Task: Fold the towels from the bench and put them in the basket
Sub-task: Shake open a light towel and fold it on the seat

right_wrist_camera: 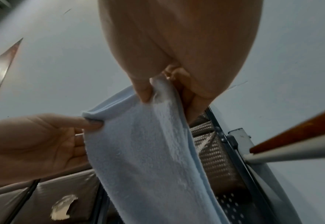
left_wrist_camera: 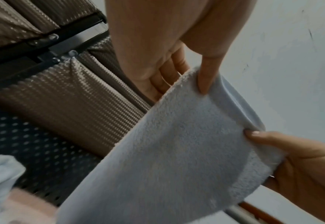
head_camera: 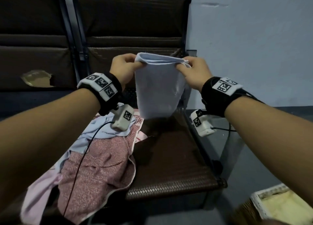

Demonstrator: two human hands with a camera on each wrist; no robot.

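A light blue towel (head_camera: 158,87) hangs folded in the air above the brown woven bench seat (head_camera: 177,170). My left hand (head_camera: 124,65) pinches its upper left corner and my right hand (head_camera: 191,67) pinches the upper right corner. In the left wrist view the thumb presses the blue towel (left_wrist_camera: 176,151) at its top edge. In the right wrist view the towel (right_wrist_camera: 148,151) drops down from my pinching fingers (right_wrist_camera: 144,91). A heap of towels, red patterned (head_camera: 96,170), pale blue (head_camera: 94,131) and pink (head_camera: 39,191), lies on the seat's left side. The basket (head_camera: 279,206) stands at the lower right.
The bench backrest (head_camera: 128,21) rises behind the towel, with a second seat (head_camera: 32,38) to the left that has a torn patch. A blue-grey wall (head_camera: 254,38) is on the right. A metal armrest frame (head_camera: 188,116) edges the seat's right side.
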